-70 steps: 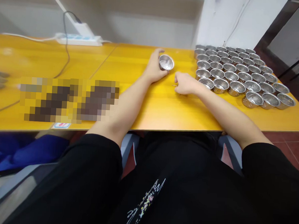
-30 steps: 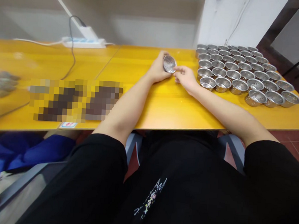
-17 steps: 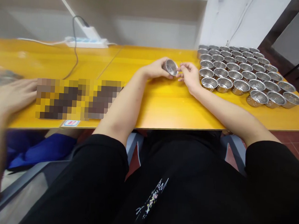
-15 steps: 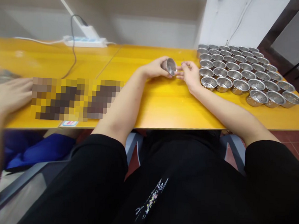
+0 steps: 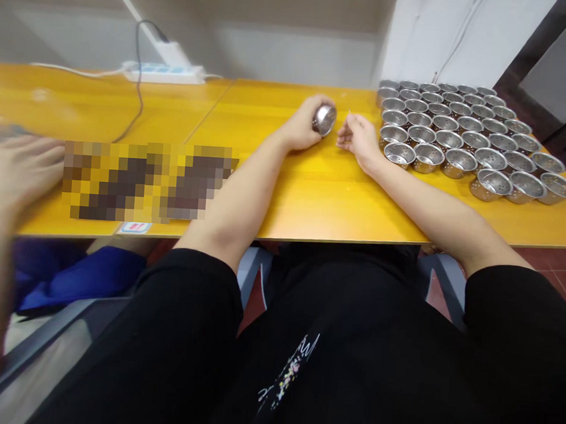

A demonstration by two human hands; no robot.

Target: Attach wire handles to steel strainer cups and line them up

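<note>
My left hand point(image 5: 302, 125) is wrapped around a small shiny metal strainer cup point(image 5: 325, 120), held tilted over the yellow table with a holed face turned partly toward me. To its right, a small gap away, is my right hand point(image 5: 360, 139). Its thumb and forefinger are pinched together with the other fingers curled. A thin pale tip seems to stick up from that pinch, too small to name. Just beyond my right hand stand many similar perforated metal cups point(image 5: 460, 162), set in rows with their mouths up.
A white power strip point(image 5: 164, 73) with a dark cable lies at the back left of the yellow table point(image 5: 341, 209). Two blurred-out dark shapes point(image 5: 196, 184) rest left of my forearm. Another person's hand point(image 5: 21, 170) lies at the far left edge.
The strainer cup has turned in my left hand, from its open mouth showing to its holed face showing. My right hand's fingers have come away from the cup.
</note>
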